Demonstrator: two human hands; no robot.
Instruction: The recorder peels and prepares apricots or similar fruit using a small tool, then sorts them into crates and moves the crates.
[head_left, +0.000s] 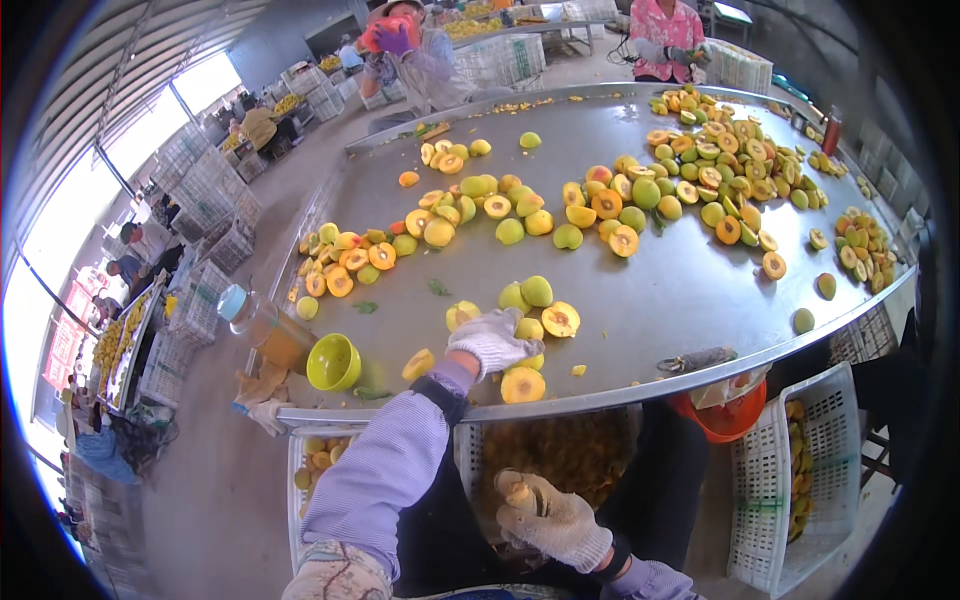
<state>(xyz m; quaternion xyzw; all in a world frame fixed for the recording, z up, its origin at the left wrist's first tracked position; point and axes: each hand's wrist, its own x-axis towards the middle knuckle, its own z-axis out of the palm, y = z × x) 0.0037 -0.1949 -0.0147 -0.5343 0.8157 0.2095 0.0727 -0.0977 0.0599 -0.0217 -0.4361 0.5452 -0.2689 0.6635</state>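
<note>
My left hand (492,342), in a pale knitted glove, reaches over the table's near edge, its fingers curled on a peach half in a small cluster. A cut peach half (561,320) lies just right of the fingers, another (522,385) just below them, and a green-skinned peach piece (536,291) behind. My right hand (555,525), in a stained glove, is low in front of my lap, above a crate of dark brownish scraps (560,450). Its fingers are closed around something small that I cannot make out, with a yellowish bit near the fingertips.
Many peach halves (720,160) cover the metal table (400,340). Near its left corner stand a bottle (265,330) and a green cup (334,362). A dark-handled tool (697,359) lies by the front edge. Below are a red bucket (725,415) and white crate (800,480). Co-workers sit opposite.
</note>
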